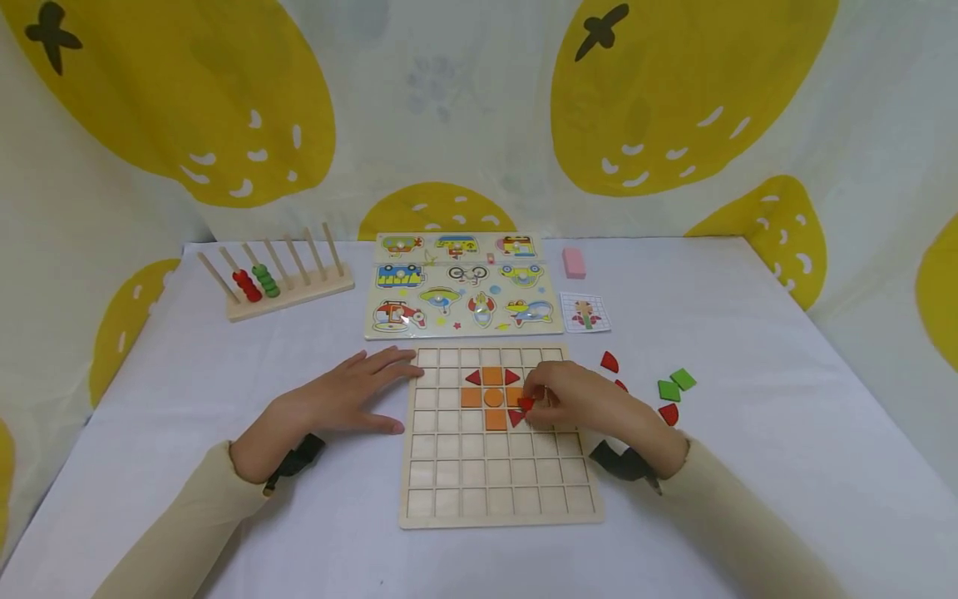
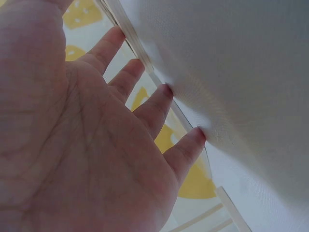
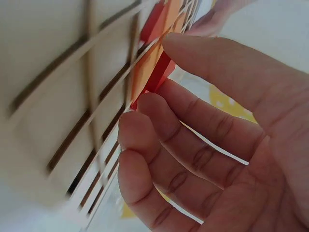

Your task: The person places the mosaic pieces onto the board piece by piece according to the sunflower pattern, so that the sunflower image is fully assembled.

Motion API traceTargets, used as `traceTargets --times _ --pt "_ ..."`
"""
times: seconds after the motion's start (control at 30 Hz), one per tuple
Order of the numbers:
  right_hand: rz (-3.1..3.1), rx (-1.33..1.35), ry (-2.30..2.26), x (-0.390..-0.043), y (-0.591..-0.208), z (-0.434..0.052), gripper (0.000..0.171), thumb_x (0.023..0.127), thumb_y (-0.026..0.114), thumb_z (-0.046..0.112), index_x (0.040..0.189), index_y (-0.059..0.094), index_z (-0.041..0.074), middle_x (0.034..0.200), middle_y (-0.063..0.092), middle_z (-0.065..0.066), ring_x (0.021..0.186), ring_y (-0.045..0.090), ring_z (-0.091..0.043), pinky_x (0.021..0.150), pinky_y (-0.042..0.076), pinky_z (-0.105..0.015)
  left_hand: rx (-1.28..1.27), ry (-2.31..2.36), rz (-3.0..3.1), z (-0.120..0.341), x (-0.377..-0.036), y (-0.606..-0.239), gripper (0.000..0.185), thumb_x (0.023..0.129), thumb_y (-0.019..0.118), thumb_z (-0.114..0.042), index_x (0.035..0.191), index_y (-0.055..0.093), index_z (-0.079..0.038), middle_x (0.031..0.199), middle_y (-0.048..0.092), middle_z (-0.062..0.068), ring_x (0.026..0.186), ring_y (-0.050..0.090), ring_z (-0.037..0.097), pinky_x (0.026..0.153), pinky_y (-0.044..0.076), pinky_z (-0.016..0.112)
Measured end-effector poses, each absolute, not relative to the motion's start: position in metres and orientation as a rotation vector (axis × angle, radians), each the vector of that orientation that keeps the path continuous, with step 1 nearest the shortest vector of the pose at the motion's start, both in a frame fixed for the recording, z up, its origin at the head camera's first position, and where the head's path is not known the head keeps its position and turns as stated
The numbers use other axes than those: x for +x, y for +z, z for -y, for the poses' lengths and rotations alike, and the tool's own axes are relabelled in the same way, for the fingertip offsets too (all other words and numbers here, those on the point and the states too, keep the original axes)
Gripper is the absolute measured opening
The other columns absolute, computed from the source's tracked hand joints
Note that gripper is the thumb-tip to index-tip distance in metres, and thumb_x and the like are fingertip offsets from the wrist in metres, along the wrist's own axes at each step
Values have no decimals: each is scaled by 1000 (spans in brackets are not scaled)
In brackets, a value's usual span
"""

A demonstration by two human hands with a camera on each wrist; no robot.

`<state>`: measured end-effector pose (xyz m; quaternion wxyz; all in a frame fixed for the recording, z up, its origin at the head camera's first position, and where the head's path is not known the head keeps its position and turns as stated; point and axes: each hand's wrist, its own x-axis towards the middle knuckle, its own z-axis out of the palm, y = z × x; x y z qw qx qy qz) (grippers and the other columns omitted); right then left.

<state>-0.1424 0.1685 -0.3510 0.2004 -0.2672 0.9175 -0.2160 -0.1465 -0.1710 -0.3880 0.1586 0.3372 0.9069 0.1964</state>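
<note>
Red wedge piece (image 1: 525,405) sits pinched at the fingertips (image 3: 145,104) of the right hand (image 1: 576,403), held low over the wooden grid board (image 1: 500,491) just right of the orange cross (image 1: 493,398) — a position that suits seating it in a cell. Left hand (image 1: 352,395) lies flat, fingers straight, against the board's left edge, apparently steadying it. Spare red pieces (image 1: 609,362) and green pieces (image 1: 676,385) lie right of the board; bare cloth (image 1: 748,416) surrounds them.

Red and orange pieces (image 1: 493,397) fill the pale wooden grid board (image 1: 497,474).
</note>
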Motion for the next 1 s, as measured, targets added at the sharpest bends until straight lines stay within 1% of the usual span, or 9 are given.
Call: traceTargets --times 0.13,0.23,0.47,0.67,0.83,1.0 --pt "-2554 -853 -571 -141 -350 -151 15 85 76 17 96 69 9 82 58 1 73 51 -14 62 44 -22 959 556 -2590 171 -147 -387 74 86 71 -48 146 40 -20 157 29 9 145 25 31 114 16 63" --pt "-2546 -924 -550 -140 -351 -137 15 85 77 17 96 69 9 83 59 2 76 52 -14 66 46 -23 959 555 -2595 172 -147 -386 74 85 71 -48 146 41 -20 157 30 9 145 25 32 114 16 63" --pt "-2538 -889 -475 -138 -356 -112 19 86 77 21 101 69 12 86 58 4 82 52 -13 72 47 -27 953 547 -2594 172 -148 -387 75 85 71 -50 147 40 -21 157 29 9 145 24 32 115 15 62" --pt "-2544 -865 -487 -136 -360 -107 18 86 76 22 101 69 15 88 57 5 83 53 -13 71 47 -27 948 526 -2593 171 -148 -389 75 84 71 -50 147 40 -22 158 28 8 146 23 31 116 15 61" --pt "-2543 -998 -481 -136 -360 -107 12 88 74 19 98 69 15 92 58 4 84 52 -13 73 47 -26 943 518 -2594 171 -147 -388 75 85 71 -49 147 40 -22 158 28 8 146 23 32 115 15 62" --pt "-2513 -1094 -495 -137 -361 -107 7 88 73 15 94 70 12 90 60 3 83 53 -13 73 48 -22 944 520 -2592 171 -147 -387 74 85 71 -49 146 40 -22 157 28 9 146 23 32 115 16 62"
